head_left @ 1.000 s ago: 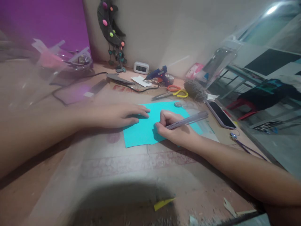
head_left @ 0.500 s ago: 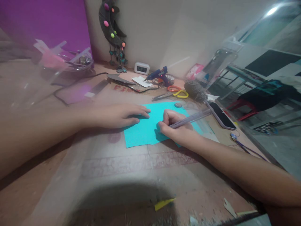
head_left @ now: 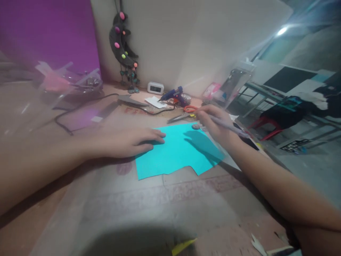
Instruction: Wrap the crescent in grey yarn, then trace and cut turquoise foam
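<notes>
A turquoise sheet [head_left: 170, 153] lies flat on the table, with a notch cut into its near edge. My left hand [head_left: 146, 140] rests on its left part, fingers stretched out. Raised over the sheet's far right corner, my right hand [head_left: 217, 124] is closed around a pen [head_left: 227, 127] that slants back to the right; its shadow falls on the sheet. A small round grey piece [head_left: 196, 126] sits at the far edge of the sheet. Just beyond are scissors [head_left: 178, 117], their yellow handle mostly hidden behind my right hand. I cannot tell whether the hand touches them.
A blue glue gun [head_left: 173, 94] and a white digital clock [head_left: 155, 88] stand by the wall. A dark phone [head_left: 249, 141] is partly covered by my right arm. Yellow scrap [head_left: 183, 246] lies near the front; a clear plastic bag [head_left: 55, 80] is at left.
My right hand has lifted off the sheet and moved up and away toward the scissors, still holding the pen. My left hand stays on the sheet. The whole view has shifted slightly.
</notes>
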Demonstrator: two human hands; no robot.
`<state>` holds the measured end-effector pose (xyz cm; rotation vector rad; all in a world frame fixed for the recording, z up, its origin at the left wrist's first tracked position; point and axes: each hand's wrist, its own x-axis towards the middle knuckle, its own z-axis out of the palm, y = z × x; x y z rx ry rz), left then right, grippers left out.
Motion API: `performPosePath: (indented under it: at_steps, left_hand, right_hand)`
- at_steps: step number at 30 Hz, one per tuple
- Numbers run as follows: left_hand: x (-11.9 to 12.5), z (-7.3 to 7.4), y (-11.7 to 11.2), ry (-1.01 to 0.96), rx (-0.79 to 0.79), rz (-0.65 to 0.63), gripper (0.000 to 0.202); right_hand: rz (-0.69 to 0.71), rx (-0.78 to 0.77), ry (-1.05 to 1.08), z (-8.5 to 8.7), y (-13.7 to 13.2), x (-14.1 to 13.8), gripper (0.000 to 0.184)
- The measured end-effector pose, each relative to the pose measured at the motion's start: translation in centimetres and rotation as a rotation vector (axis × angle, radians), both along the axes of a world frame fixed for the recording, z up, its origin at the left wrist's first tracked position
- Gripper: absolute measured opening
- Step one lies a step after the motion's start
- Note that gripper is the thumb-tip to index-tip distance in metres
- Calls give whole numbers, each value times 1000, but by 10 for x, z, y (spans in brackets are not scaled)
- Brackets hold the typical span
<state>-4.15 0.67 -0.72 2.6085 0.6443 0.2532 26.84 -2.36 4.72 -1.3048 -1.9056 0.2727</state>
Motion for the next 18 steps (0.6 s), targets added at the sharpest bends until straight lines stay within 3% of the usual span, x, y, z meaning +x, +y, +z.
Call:
performPosePath:
  at_steps: [3, 4, 7, 11, 15, 18]
  left_hand:
    - [-1, -3, 2, -15, 19, -11, 42]
    - [-2, -4, 2, -13, 21, -11, 42]
    - [-2, -5, 3, 2, 15, -6, 43]
    - [0, 0, 0, 15, 26, -4, 45]
    - [2, 3, -4, 30, 57, -34, 45]
    - [3, 2, -4, 22, 73, -49, 44]
  right_hand:
    - [-22, 86, -134, -5, 28, 32, 44]
    - [-27, 110, -207, -7, 34, 39, 42]
    - [-39, 4, -488, -14, 36, 42, 29]
    - [-92, -144, -820, -17, 25, 29, 31]
    - [-111, -100, -899, -12, 14, 16, 22]
    - [-93, -135, -786, -4, -5, -1, 19]
